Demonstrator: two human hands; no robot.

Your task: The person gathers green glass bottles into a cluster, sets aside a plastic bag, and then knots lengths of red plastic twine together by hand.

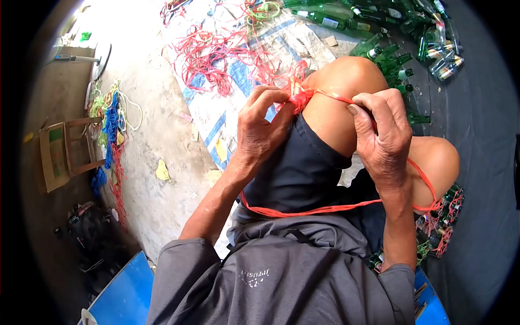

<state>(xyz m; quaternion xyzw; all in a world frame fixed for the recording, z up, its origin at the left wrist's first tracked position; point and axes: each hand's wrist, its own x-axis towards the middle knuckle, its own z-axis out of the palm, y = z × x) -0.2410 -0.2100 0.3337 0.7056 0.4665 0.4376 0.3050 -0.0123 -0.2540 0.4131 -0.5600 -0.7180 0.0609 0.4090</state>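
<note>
A bunched knot of red plastic twine (301,101) lies over my raised knee, pinched between the thumb and fingers of my left hand (262,122). From this knot a single strand runs taut across the knee to my right hand (383,127), whose thumb and bent fingers close on it. The same red colour shows in a long strand (309,210) that crosses my lap and reaches the side of my other knee. Part of the strand inside my right hand is hidden by the fingers.
Tangled red twine (208,59) spreads over a blue-and-white sheet (233,122) on the floor. Green glass bottles (387,59) lie to the far right, with netted bottles (447,211) beside my knee. A wooden frame (81,146) hung with coloured cords stands left. Blue seat edges (124,292) show below.
</note>
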